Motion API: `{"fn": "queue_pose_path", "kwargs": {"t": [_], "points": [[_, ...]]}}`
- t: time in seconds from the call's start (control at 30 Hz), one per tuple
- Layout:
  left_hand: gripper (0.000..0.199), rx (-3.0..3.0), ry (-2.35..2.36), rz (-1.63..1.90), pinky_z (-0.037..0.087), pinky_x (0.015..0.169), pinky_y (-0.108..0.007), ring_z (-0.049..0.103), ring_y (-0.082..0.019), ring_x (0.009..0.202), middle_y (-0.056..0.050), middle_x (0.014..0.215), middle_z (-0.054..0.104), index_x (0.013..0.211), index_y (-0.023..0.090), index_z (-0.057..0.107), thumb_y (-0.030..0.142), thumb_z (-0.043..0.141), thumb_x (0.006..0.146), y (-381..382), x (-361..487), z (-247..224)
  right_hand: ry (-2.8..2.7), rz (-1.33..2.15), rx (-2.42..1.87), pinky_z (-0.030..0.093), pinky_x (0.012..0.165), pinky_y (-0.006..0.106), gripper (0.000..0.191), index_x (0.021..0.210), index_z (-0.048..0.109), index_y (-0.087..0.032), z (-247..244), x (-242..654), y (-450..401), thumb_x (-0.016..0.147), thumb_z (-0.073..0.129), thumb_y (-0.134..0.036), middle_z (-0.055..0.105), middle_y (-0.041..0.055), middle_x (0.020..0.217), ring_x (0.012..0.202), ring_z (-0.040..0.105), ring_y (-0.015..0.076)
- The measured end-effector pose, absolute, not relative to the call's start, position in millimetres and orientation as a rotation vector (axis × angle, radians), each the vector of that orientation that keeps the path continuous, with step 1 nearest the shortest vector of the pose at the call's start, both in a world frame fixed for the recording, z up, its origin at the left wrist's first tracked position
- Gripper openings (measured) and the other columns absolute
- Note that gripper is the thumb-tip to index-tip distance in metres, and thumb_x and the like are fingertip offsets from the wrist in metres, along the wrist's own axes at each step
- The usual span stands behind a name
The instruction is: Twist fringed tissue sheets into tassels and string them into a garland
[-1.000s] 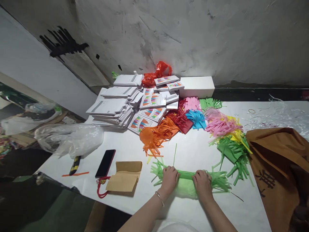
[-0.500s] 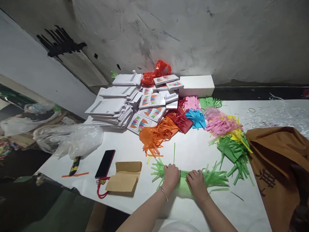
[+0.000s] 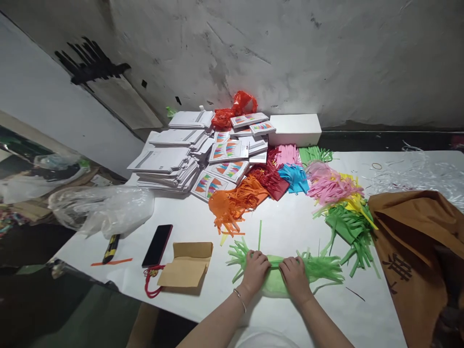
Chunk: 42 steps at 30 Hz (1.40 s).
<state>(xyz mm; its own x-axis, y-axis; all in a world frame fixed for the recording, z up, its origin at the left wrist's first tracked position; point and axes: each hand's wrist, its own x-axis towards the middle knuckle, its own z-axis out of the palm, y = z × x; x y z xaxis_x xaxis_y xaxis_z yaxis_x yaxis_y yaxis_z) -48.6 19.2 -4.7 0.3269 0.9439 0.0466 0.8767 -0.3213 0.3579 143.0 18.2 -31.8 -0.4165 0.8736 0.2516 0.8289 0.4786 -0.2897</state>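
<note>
A light green tissue-paper tassel (image 3: 277, 285) lies across the near part of the table, its fringed ends spread out to the left and right. Its middle is an unfringed band, with a narrow roll or fold along it between my hands. My left hand (image 3: 256, 269) has its fingers curled over the band's left part, beside the left fringe. On the right part, my right hand (image 3: 293, 274) grips the same fold with bent fingers. Both thumbs are mostly hidden. A loose green strip (image 3: 260, 235) lies just beyond my left hand.
Orange (image 3: 235, 200), red, blue, pink, yellow and darker green tassels (image 3: 350, 227) lie beyond my hands. To the left are a brown paper piece (image 3: 184, 273), a phone (image 3: 157, 245), a utility knife (image 3: 111, 249) and stacked white packets (image 3: 163, 159). A brown cloth bag (image 3: 409, 232) sits right.
The green fold between my hands has shifted slightly nearer to me, and more light green tissue shows beyond it. Both hands keep their grip in nearly the same place.
</note>
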Motion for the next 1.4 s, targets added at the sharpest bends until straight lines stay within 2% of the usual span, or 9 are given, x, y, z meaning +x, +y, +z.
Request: {"fn": "queue_pose_path", "kwargs": {"t": [0.13, 0.23, 0.4, 0.6, 0.7, 0.8, 1.03, 1.17, 1.4], "points": [[0.007, 2.267, 1.645, 0.376, 0.031, 0.097, -0.043, 0.057, -0.021, 0.101, 0.002, 0.096, 0.073, 0.091, 0.029, 0.072, 0.025, 0.066, 0.094, 14.7, -55.3, 2.0, -2.312, 0.149, -1.549, 0.052, 0.094, 0.045, 0.014, 0.102, 0.066, -0.017, -31.6, 159.2, 15.0, 0.095, 0.065, -0.029, 0.068, 0.0028, 0.104, 0.100, 0.065, 0.0194], [0.010, 2.187, 1.731, 0.361, 0.031, 0.099, -0.044, 0.057, -0.022, 0.103, 0.000, 0.098, 0.071, 0.089, 0.026, 0.071, 0.022, 0.063, 0.095, 11.0, -51.0, 7.1, -2.312, 0.156, -1.636, 0.052, 0.094, 0.045, 0.016, 0.104, 0.066, -0.017, -25.9, 164.9, 17.7, 0.095, 0.064, -0.030, 0.067, 0.0040, 0.110, 0.103, 0.064, 0.0199], [0.013, 2.000, 1.980, 0.273, 0.035, 0.088, -0.043, 0.057, -0.025, 0.097, -0.006, 0.095, 0.068, 0.082, 0.018, 0.067, 0.018, 0.058, 0.092, 17.2, -36.2, 9.4, -2.367, 0.168, -1.772, 0.056, 0.082, 0.037, 0.018, 0.103, 0.065, -0.017, -16.6, 157.4, 32.1, 0.096, 0.062, -0.033, 0.066, 0.0036, 0.105, 0.092, 0.065, 0.0165], [0.016, 1.946, 2.083, 0.127, 0.035, 0.079, -0.042, 0.058, -0.028, 0.092, -0.009, 0.091, 0.066, 0.077, 0.017, 0.067, 0.016, 0.056, 0.088, 30.5, -28.8, 9.6, -2.375, 0.154, -1.881, 0.055, 0.083, 0.038, 0.017, 0.098, 0.065, -0.017, -16.8, 151.7, 43.3, 0.096, 0.063, -0.034, 0.067, 0.0030, 0.100, 0.091, 0.064, 0.0165], [0.010, 2.004, 2.064, 0.104, 0.035, 0.081, -0.043, 0.056, -0.029, 0.094, -0.010, 0.097, 0.065, 0.087, 0.017, 0.068, 0.016, 0.058, 0.089, 31.5, -29.2, 10.8, -2.365, 0.167, -1.902, 0.055, 0.082, 0.037, 0.018, 0.098, 0.065, -0.018, -19.1, 153.9, 46.6, 0.096, 0.062, -0.036, 0.067, 0.0029, 0.100, 0.089, 0.064, 0.0160], [0.010, 2.182, 1.869, 0.114, 0.034, 0.090, -0.044, 0.056, -0.025, 0.098, -0.005, 0.101, 0.065, 0.090, 0.021, 0.066, 0.013, 0.060, 0.091, 28.3, -32.8, 12.6, -2.346, 0.159, -1.911, 0.055, 0.079, 0.035, 0.020, 0.099, 0.065, -0.017, -18.1, 155.7, 49.0, 0.096, 0.062, -0.036, 0.067, 0.0026, 0.099, 0.087, 0.065, 0.0154], [0.015, 2.463, 1.512, 0.124, 0.031, 0.096, -0.047, 0.055, -0.024, 0.097, -0.005, 0.096, 0.065, 0.094, 0.021, 0.063, 0.007, 0.057, 0.090, 20.3, -45.3, 11.8, -2.521, 0.168, -1.485, 0.051, 0.095, 0.044, 0.014, 0.100, 0.066, -0.018, -9.2, 142.7, 36.2, 0.096, 0.063, -0.032, 0.067, 0.0034, 0.107, 0.100, 0.064, 0.0184], [0.012, 2.517, 1.452, 0.136, 0.028, 0.100, -0.048, 0.055, -0.024, 0.095, -0.005, 0.090, 0.065, 0.089, 0.021, 0.063, 0.012, 0.056, 0.092, 24.8, -48.2, 9.5, -2.571, 0.174, -1.305, 0.053, 0.092, 0.043, 0.015, 0.100, 0.066, -0.017, -16.9, 135.9, 31.2, 0.096, 0.063, -0.031, 0.068, 0.0026, 0.103, 0.095, 0.065, 0.0175], [0.005, 2.546, 1.425, 0.174, 0.028, 0.101, -0.048, 0.055, -0.024, 0.095, -0.005, 0.092, 0.066, 0.092, 0.022, 0.063, 0.020, 0.059, 0.092, 29.0, -51.1, 8.7, -2.563, 0.140, -1.292, 0.055, 0.087, 0.040, 0.017, 0.104, 0.065, -0.017, -29.8, 136.4, 34.4, 0.096, 0.063, -0.032, 0.068, 0.0031, 0.104, 0.092, 0.066, 0.0168]]}}
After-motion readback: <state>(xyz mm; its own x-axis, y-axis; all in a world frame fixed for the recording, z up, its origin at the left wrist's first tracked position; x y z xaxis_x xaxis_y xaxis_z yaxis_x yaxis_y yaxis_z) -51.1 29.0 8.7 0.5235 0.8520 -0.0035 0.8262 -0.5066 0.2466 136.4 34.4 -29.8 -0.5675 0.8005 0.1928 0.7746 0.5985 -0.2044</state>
